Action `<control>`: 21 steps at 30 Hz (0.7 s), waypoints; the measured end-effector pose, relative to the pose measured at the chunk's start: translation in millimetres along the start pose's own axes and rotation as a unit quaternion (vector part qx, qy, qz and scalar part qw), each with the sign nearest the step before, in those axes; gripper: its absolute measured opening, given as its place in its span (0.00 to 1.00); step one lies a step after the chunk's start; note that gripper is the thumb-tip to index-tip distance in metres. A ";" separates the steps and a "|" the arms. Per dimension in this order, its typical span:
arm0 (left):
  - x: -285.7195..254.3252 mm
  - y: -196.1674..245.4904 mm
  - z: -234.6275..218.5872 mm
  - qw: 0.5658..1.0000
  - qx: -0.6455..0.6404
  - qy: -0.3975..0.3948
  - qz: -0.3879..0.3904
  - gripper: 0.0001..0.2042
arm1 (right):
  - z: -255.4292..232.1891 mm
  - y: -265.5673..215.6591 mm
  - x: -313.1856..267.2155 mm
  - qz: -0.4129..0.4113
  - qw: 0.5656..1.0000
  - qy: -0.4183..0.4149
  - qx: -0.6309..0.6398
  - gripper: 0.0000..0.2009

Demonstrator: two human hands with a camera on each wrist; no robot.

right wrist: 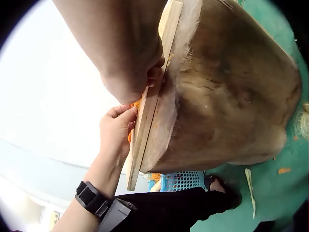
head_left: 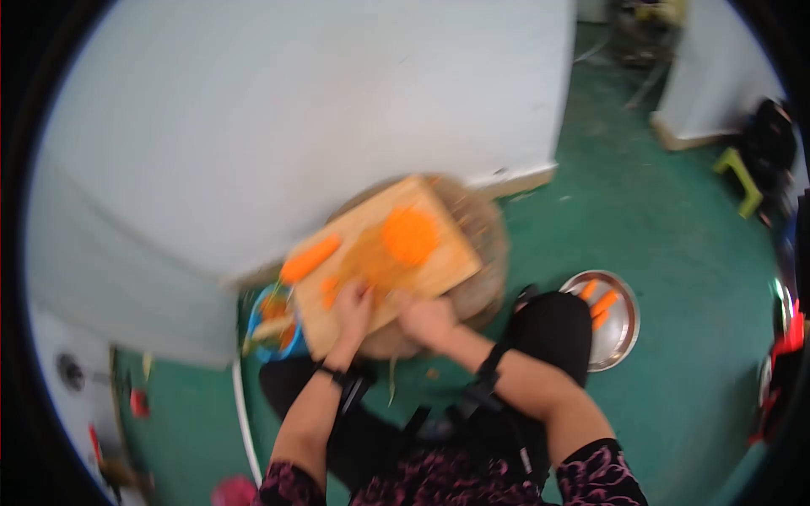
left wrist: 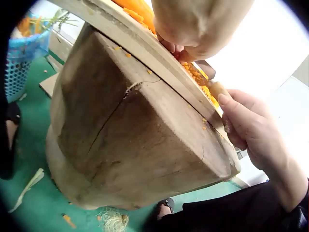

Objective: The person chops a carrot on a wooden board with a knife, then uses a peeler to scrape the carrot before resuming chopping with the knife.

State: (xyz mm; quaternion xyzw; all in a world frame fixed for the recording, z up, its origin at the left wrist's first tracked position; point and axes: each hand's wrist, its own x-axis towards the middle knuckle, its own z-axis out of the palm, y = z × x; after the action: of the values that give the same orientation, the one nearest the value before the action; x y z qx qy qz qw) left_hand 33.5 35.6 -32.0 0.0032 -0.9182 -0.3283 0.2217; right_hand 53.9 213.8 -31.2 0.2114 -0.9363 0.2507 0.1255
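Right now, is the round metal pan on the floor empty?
No, the metal pan has several orange carrot pieces lying in it.

Head view reaches me evenly lit but soft: left hand and right hand smeared, carrot shreds fuzzy orange patch. Pale highlights on steel plate at right. Fisheye curves wall; black vignette darkens corners. Left wrist view: I get wall burnt white at upper right, wooden block shaded. Right wrist view: white glare across left, near forearm dim at top.
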 end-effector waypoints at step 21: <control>2.7 4.6 -12.7 0.999 -0.037 -0.026 0.004 0.07 | -25.5 -10.3 5.2 0.127 0.977 -0.090 0.145 0.14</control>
State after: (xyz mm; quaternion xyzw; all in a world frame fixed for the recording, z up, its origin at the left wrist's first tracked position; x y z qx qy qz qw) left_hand 36.9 31.2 -19.4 -0.0172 -0.9109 -0.3609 0.1995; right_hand 57.3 217.4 -3.6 0.1289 -0.9168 0.3773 -0.0241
